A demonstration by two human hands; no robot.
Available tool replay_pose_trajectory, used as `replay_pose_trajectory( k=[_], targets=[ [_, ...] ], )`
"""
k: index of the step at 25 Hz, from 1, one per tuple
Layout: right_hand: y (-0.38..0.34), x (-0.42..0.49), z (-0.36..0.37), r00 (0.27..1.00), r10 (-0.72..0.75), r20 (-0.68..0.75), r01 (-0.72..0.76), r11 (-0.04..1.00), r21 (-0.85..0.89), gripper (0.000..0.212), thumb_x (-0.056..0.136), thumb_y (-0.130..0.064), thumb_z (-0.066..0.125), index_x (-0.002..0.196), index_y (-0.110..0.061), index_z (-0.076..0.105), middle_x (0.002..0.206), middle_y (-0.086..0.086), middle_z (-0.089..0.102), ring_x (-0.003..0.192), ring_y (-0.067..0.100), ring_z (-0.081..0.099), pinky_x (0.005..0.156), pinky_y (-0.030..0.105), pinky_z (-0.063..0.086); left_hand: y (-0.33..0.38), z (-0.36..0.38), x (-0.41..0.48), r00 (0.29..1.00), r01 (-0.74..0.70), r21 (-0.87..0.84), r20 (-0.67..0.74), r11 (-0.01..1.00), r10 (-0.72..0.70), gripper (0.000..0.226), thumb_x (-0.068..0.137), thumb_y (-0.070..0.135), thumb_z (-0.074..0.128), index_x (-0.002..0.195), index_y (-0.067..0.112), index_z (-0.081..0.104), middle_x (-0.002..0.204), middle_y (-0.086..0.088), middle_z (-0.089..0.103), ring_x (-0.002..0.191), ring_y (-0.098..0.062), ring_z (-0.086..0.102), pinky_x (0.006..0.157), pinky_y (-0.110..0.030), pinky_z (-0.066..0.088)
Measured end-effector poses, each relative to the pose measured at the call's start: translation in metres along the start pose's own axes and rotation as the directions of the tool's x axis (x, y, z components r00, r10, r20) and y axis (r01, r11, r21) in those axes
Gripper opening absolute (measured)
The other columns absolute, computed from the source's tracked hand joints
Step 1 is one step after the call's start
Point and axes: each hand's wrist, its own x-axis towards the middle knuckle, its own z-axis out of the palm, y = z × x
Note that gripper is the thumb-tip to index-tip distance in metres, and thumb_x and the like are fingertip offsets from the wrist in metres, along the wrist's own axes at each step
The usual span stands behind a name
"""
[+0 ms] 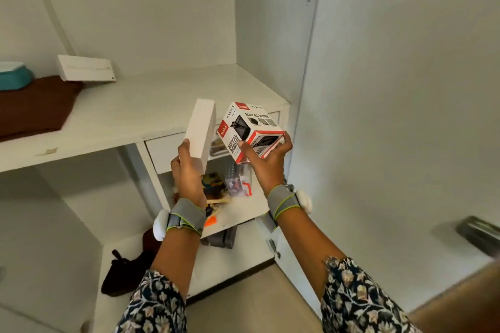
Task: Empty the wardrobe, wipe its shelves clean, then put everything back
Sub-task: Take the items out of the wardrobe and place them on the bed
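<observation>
An open white wardrobe [151, 8], seen from above, with its wide shelf [151, 108] as the landmark. On the shelf's far left lies a folded brown cloth [35, 105], and a teal tub [13, 76] touches it. Below the shelf's right end, an open drawer [238, 213] holds small mixed clutter. At the shelf's back rests a long white box [86, 69]. Just in front of the shelf's right edge, a person holds two boxes in the air. The left grip [188, 170] wraps the lower end of a slim white box [201, 127], which stands upright and shows no writing. The right grip [266, 162] cups a tilted cube-shaped carton [250, 127] from below, thumb on the near face. Both look like light, stiff cardboard with smooth, rather slippery sides. They are probably best held across opposite faces, without hard squeezing. The carton is white with red bands reading "SAYA", "BASICS" and "METAL MESH", beside pictures of dark mesh holders
</observation>
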Motion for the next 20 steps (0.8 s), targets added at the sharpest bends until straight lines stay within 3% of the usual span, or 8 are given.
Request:
replay_pose_trajectory(
  k=[2,7,11,14,16,20],
  targets=[
    [-0.009,-0.026,-0.027,1.000,0.025,-0.019,-0.025,0.999,-0.023,0.098,0.062,-0.036,0.084,0.131,-0.034,0.015,0.138,0.004,0.043,0.126,0.018,0.048,0.105,0.039,0.044,-0.015,0.006,-0.033,0.999,0.050,0.000,-0.002,0.999,-0.050,0.058,0.084,0.059,0.052,0.127,0.020,0.046,0.121,-0.007,0.055,0.112,-0.026,0.054,0.088,-0.036,0.048],
    [-0.025,-0.109,-0.104,0.985,0.011,-0.170,-0.026,0.996,-0.082,0.103,0.057,-0.047,0.081,0.132,-0.032,0.014,0.136,0.003,0.044,0.125,0.018,0.047,0.105,0.041,0.044,-0.052,0.010,-0.123,0.972,0.183,0.029,0.148,0.983,-0.185,0.061,0.082,0.063,0.046,0.127,0.023,0.046,0.117,-0.006,0.057,0.104,-0.023,0.056,0.068,-0.030,0.049],
    [-0.036,-0.194,-0.160,0.950,0.021,-0.311,-0.070,0.987,-0.147,0.102,0.056,-0.047,0.081,0.132,-0.037,0.013,0.135,-0.001,0.047,0.124,0.016,0.049,0.106,0.042,0.041,-0.096,-0.007,-0.198,0.915,0.286,0.025,0.289,0.958,-0.281,0.054,0.090,0.057,0.041,0.134,0.024,0.045,0.114,-0.002,0.059,0.102,-0.019,0.057,0.073,-0.029,0.049],
    [-0.031,-0.270,-0.208,0.875,0.095,-0.474,-0.166,0.980,-0.111,0.105,0.055,-0.044,0.082,0.134,-0.030,0.014,0.136,-0.001,0.046,0.124,0.015,0.049,0.107,0.042,0.041,-0.139,-0.025,-0.268,0.844,0.392,0.105,0.355,0.914,-0.403,0.046,0.091,0.057,0.038,0.124,0.027,0.048,0.116,-0.003,0.057,0.100,-0.018,0.056,0.074,-0.029,0.049],
    [-0.027,-0.312,-0.238,0.857,0.123,-0.501,-0.211,0.970,-0.123,0.104,0.053,-0.045,0.082,0.133,-0.026,0.017,0.136,0.000,0.047,0.124,0.015,0.050,0.106,0.042,0.042,-0.164,-0.033,-0.306,0.801,0.446,0.163,0.367,0.880,-0.473,0.039,0.094,0.054,0.035,0.119,0.026,0.047,0.114,-0.005,0.053,0.091,-0.017,0.054,0.070,-0.028,0.047],
    [-0.047,-0.391,-0.331,0.679,0.129,-0.723,-0.309,0.943,-0.123,0.099,0.055,-0.047,0.085,0.127,-0.032,0.019,0.132,-0.004,0.047,0.123,0.017,0.047,0.107,0.038,0.039,-0.212,-0.033,-0.404,0.653,0.527,0.380,0.391,0.760,-0.648,0.039,0.093,0.053,0.040,0.117,0.023,0.044,0.119,-0.008,0.045,0.102,-0.023,0.046,0.068,-0.030,0.046]
  ],
)
